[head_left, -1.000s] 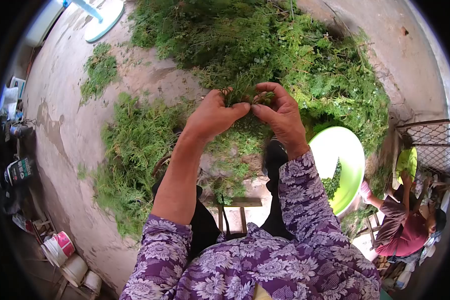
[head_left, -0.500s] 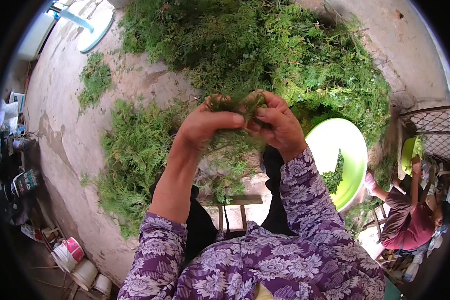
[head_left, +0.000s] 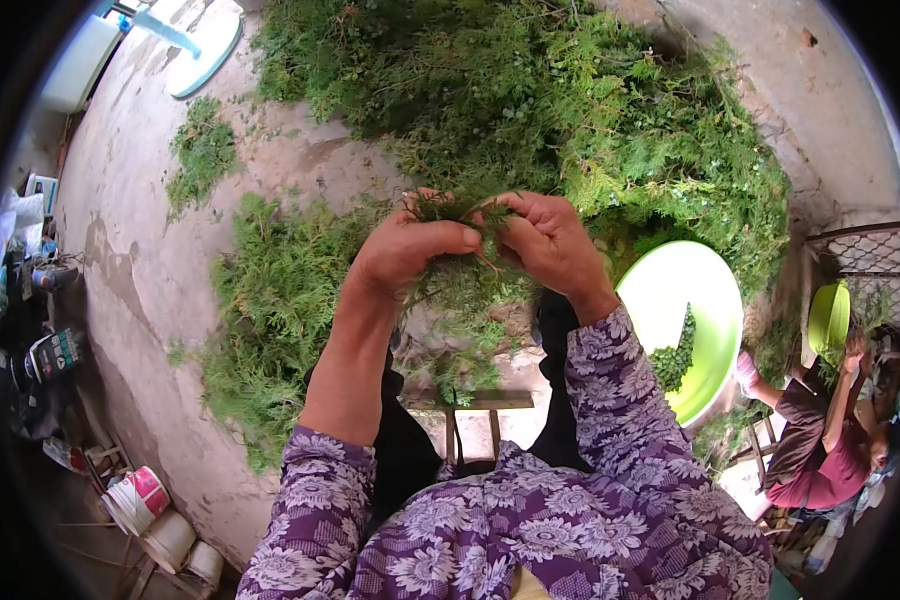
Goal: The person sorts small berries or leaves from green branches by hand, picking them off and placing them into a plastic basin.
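My left hand [head_left: 400,248] is closed around a feathery evergreen sprig [head_left: 448,209], its thumb lying across the stems. My right hand [head_left: 558,245] is closed too, its fingertips pinching at the right side of the same sprig. What sits deep between those fingers is hidden. Both hands are in front of my body, above the ground. To the right of my right forearm stands a pale green basin [head_left: 712,378], with a heap of small green cones [head_left: 674,362] along one side.
A large pile of evergreen branches [head_left: 450,75] lies ahead, with a smaller heap [head_left: 270,300] to the left. At the right another person [head_left: 825,450] sits near a yellow-green container [head_left: 828,320]. White buckets [head_left: 170,540] stand lower left, and a light blue round base [head_left: 205,60] upper left.
My right hand has turned, its fingertips moving up and left over the sprig. My left hand keeps its hold. The seated person's hands have moved lower, away from the yellow-green container.
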`<action>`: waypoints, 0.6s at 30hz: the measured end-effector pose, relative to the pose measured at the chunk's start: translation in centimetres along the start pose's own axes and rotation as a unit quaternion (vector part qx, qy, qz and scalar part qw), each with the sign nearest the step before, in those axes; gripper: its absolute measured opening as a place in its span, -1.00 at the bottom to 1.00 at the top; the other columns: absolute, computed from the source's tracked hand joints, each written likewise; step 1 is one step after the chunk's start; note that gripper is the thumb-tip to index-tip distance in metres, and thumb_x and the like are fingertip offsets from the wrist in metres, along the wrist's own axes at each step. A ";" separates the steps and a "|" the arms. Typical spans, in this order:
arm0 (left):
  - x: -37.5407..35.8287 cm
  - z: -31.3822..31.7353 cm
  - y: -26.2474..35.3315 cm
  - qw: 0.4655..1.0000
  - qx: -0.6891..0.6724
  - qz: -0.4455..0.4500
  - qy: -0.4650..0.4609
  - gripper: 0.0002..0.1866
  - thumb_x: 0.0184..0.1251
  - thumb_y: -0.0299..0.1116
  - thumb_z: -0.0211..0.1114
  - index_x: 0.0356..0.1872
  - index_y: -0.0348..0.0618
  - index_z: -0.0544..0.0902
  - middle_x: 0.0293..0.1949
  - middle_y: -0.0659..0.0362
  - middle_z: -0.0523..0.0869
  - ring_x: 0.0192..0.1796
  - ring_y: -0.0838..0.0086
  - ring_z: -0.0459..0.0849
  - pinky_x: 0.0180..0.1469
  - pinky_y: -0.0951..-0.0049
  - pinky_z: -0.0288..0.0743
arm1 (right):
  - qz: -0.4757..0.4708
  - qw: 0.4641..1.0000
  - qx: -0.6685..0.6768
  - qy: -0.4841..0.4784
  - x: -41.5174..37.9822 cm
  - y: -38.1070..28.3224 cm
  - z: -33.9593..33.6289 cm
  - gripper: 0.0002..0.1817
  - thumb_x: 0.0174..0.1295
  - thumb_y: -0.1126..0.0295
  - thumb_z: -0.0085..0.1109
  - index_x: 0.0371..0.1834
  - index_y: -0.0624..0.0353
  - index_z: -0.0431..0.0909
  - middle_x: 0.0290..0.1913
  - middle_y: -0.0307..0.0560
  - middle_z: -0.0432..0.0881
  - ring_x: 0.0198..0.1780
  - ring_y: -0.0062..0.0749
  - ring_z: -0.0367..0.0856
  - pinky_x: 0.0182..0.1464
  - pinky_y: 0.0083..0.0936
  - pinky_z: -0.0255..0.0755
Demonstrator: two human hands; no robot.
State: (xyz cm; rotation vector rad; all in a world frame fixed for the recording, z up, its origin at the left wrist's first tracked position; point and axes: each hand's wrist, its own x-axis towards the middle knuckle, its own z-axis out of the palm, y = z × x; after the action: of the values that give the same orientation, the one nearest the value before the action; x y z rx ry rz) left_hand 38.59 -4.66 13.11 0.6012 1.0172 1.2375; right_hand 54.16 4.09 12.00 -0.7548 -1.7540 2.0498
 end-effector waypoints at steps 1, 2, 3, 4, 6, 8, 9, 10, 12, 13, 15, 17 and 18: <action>-0.1 0.1 0.1 1.000 -0.005 0.005 0.030 -0.79 -0.13 -0.47 0.26 -0.37 -0.26 0.60 -0.45 0.20 0.63 -0.39 0.52 0.56 -0.27 0.55 0.41 | -0.037 0.997 -0.056 0.030 0.2 0.1 0.1 -0.85 0.07 0.48 -0.09 -0.43 0.28 0.49 -0.72 -0.35 0.32 -0.66 -0.78 0.19 -0.65 -0.69 0.08; -0.3 0.2 0.2 0.998 -0.010 0.011 0.060 -0.79 -0.13 -0.47 0.27 -0.37 -0.26 0.60 -0.45 0.21 0.63 -0.39 0.53 0.56 -0.28 0.55 0.42 | -0.074 0.989 -0.112 0.059 0.3 0.1 0.2 -0.86 0.06 0.47 -0.08 -0.46 0.29 0.48 -0.73 -0.33 0.31 -0.64 -0.76 0.18 -0.63 -0.66 0.09; -0.5 0.2 0.3 0.998 -0.009 0.012 0.061 -0.79 -0.13 -0.47 0.27 -0.37 -0.26 0.60 -0.45 0.21 0.63 -0.39 0.53 0.56 -0.28 0.55 0.42 | -0.074 0.989 -0.112 0.058 0.3 0.0 0.3 -0.86 0.06 0.47 -0.08 -0.46 0.29 0.48 -0.73 -0.33 0.31 -0.64 -0.76 0.18 -0.63 -0.66 0.09; -0.7 0.0 0.5 0.996 -0.026 0.000 0.089 -0.78 -0.13 -0.47 0.26 -0.36 -0.26 0.60 -0.45 0.21 0.62 -0.39 0.54 0.56 -0.28 0.56 0.42 | -0.056 0.991 -0.116 0.038 0.2 -0.2 0.2 -0.87 0.04 0.47 -0.07 -0.46 0.29 0.47 -0.74 -0.28 0.30 -0.64 -0.73 0.17 -0.63 -0.64 0.10; -1.0 -0.5 0.8 0.992 -0.040 -0.008 0.118 -0.78 -0.13 -0.48 0.26 -0.36 -0.26 0.60 -0.44 0.21 0.62 -0.39 0.54 0.56 -0.28 0.56 0.42 | -0.040 0.992 -0.121 0.017 0.0 -0.5 0.3 -0.88 0.02 0.47 -0.05 -0.46 0.30 0.46 -0.75 -0.23 0.29 -0.65 -0.71 0.16 -0.63 -0.61 0.11; -1.1 -1.0 0.7 0.998 -0.003 0.021 0.065 -0.79 -0.14 -0.48 0.25 -0.36 -0.25 0.60 -0.44 0.22 0.62 -0.39 0.54 0.56 -0.29 0.57 0.41 | -0.103 0.965 -0.240 -0.002 -0.2 -0.5 0.3 -0.87 -0.02 0.46 -0.04 -0.49 0.29 0.46 -0.76 -0.15 0.26 -0.68 -0.63 0.22 -0.63 -0.53 0.16; -1.1 -0.9 0.8 0.998 -0.002 0.020 0.066 -0.79 -0.14 -0.48 0.25 -0.36 -0.25 0.60 -0.44 0.22 0.62 -0.39 0.54 0.56 -0.29 0.57 0.41 | -0.102 0.966 -0.238 -0.002 -0.2 -0.4 0.3 -0.87 -0.02 0.46 -0.04 -0.49 0.29 0.46 -0.76 -0.15 0.26 -0.68 -0.63 0.22 -0.63 -0.53 0.16; -1.1 -0.7 0.9 0.996 0.010 0.018 0.082 -0.80 -0.12 -0.49 0.23 -0.37 -0.25 0.58 -0.46 0.21 0.61 -0.42 0.53 0.55 -0.31 0.56 0.42 | -0.128 0.949 -0.289 0.012 -0.2 -0.2 0.4 -0.88 -0.04 0.46 -0.03 -0.51 0.29 0.45 -0.77 -0.14 0.27 -0.69 -0.57 0.26 -0.63 -0.51 0.18; -1.3 -1.6 0.6 0.995 0.022 0.015 0.098 -0.82 -0.10 -0.49 0.21 -0.38 -0.25 0.57 -0.49 0.21 0.60 -0.45 0.52 0.55 -0.33 0.54 0.42 | -0.152 0.928 -0.338 0.026 -0.5 -0.2 0.2 -0.89 -0.06 0.47 -0.02 -0.53 0.29 0.44 -0.77 -0.12 0.27 -0.71 -0.52 0.30 -0.63 -0.49 0.20; -1.3 -3.8 0.2 0.994 -0.080 0.057 0.049 -0.86 -0.07 -0.48 0.18 -0.42 -0.24 0.54 -0.55 0.22 0.56 -0.52 0.52 0.50 -0.40 0.52 0.39 | -0.135 0.947 -0.285 -0.058 -0.9 -0.7 -0.5 -0.88 -0.06 0.45 -0.01 -0.51 0.29 0.44 -0.79 -0.13 0.27 -0.71 -0.47 0.33 -0.63 -0.48 0.22; -1.1 -6.9 1.0 0.979 -0.179 0.100 0.000 -0.90 -0.04 -0.47 0.15 -0.45 -0.22 0.52 -0.61 0.23 0.52 -0.59 0.52 0.46 -0.46 0.50 0.36 | -0.119 0.955 -0.230 -0.143 -1.4 -0.9 -1.6 -0.86 -0.05 0.43 0.00 -0.50 0.30 0.44 -0.80 -0.15 0.27 -0.72 -0.42 0.35 -0.64 -0.48 0.24; -1.3 -8.2 1.3 0.952 -0.265 0.152 0.001 -0.78 0.06 -0.31 0.07 -0.69 -0.13 0.35 -0.72 0.28 0.36 -0.70 0.56 0.24 -0.58 0.51 0.09 | 0.012 0.941 0.282 -0.187 -2.4 -0.8 -2.0 -0.81 0.03 0.40 -0.03 -0.40 0.31 0.47 -0.73 -0.17 0.35 -0.71 -0.51 0.33 -0.64 -0.59 0.24; -1.3 -8.2 1.2 0.953 -0.264 0.146 0.001 -0.78 0.06 -0.31 0.07 -0.69 -0.13 0.35 -0.72 0.28 0.36 -0.70 0.56 0.24 -0.58 0.51 0.09 | -0.027 0.989 0.117 -0.090 -2.3 -0.4 -1.5 -0.74 0.17 0.35 -0.13 -0.32 0.34 0.47 -0.61 -0.17 0.39 -0.69 -0.62 0.30 -0.65 -0.71 0.22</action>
State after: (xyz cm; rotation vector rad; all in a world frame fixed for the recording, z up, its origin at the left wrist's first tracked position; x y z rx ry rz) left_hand 30.83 -6.74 10.73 0.3330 0.5658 1.6933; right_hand 56.83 4.06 12.63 -0.4603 -1.5630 2.2962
